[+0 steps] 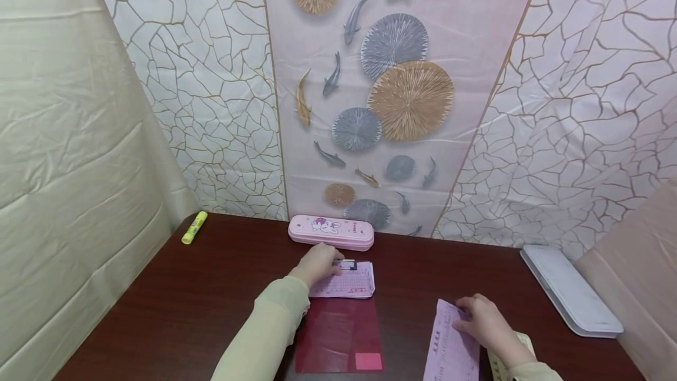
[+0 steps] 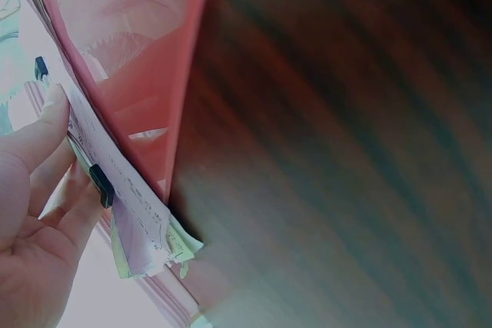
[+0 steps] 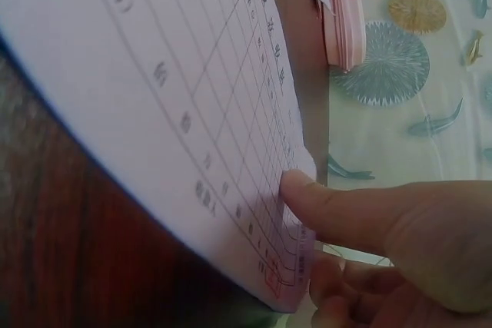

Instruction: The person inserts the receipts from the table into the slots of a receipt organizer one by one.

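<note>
My left hand (image 1: 319, 264) holds the top of a stack of lilac printed slips (image 1: 351, 282) with a binder clip (image 1: 347, 264) on it. In the left wrist view, black clip ends (image 2: 101, 185) show beside the fingers, with greenish sheets under the lilac ones. Beneath the stack in the head view lies a translucent red folder (image 1: 338, 328) with a pink label (image 1: 368, 361). To the right, my right hand (image 1: 486, 319) pinches a long lilac form (image 1: 448, 346) by its upper edge. The right wrist view shows the thumb on its printed grid (image 3: 223, 120).
A pink pencil case (image 1: 331, 231) stands against the patterned backdrop behind the stack. At the far left lies a yellow glue stick (image 1: 194, 228). A flat white case (image 1: 571, 291) is at the right edge. Pale yellow paper (image 1: 497, 366) shows under my right wrist on the dark table (image 1: 222, 310).
</note>
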### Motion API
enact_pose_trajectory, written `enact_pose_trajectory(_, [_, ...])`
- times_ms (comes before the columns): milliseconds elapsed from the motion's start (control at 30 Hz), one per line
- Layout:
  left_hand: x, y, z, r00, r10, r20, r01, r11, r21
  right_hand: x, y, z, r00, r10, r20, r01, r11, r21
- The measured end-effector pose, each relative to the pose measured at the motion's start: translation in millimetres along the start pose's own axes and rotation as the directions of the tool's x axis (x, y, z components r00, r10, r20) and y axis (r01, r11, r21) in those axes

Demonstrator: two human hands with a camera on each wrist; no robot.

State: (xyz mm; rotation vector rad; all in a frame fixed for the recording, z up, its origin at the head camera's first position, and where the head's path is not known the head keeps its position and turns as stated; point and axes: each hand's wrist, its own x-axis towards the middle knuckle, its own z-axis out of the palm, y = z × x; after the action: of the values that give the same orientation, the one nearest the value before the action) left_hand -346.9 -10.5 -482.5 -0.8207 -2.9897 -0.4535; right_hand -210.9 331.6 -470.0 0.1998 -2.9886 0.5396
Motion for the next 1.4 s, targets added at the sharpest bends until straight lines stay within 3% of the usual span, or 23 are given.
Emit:
enact_pose_trajectory(200, [0.5, 0.7, 0.8, 1.000, 0.000, 0.009, 0.000, 1.000, 0.002, 0.2, 0.8, 1.4, 1.000, -0.003, -0.017, 0.002, 1.000, -0.019])
enact_pose_trajectory(433, [0.8, 1.7, -0.4, 1.000, 0.002, 0.006, -0.002, 1.000, 0.007, -1.7, -0.2, -2.2, 0.999, 0.016, -0.035, -0.014, 0.998, 0.068])
enact_pose_trajectory(867, [0.2, 2.0, -2.3, 1.000, -0.012, 0.010, 0.012, 1.000, 0.003, -4.0, 7.1, -21.7, 0.998, 0.042, 0.053, -0.047, 0.993, 0.108])
enact_pose_trajectory(1067, [0.2, 2.0, -3.4, 1.000, -0.003, 0.002, 0.003, 1.000, 0.019, -7.3, 11.5, -33.2, 0.991, 0.073, 0.114, -0.095, 0.976, 0.195])
enact_pose_trajectory(1400, [-0.2, 1.4, -2.6, 1.000, 0.009, -0.013, -0.008, 1.000, 0.020, -6.0, 17.3, -40.2, 0.993, 0.077, 0.086, -0.095, 0.966, 0.242])
